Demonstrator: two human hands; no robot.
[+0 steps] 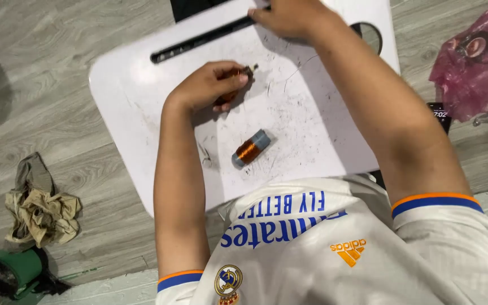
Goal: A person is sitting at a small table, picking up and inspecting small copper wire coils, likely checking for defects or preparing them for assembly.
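- My left fingers (230, 79) clench a small copper coil (228, 95) near the middle of the white table (136, 113); my right fingers (266, 16) pinch the end of a black rod (199, 38) at the far edge.
- I judge a firm, steady grip suits the coil.
- A second coil (251, 148) lies loose nearer me.
- The green cup (9, 272) on the floor looks dark inside; its contents I cannot tell.

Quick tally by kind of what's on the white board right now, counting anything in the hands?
Copper wire coils: 2, one loose, one in the left hand at
Long black rods: 1, under the right hand
Total: 3
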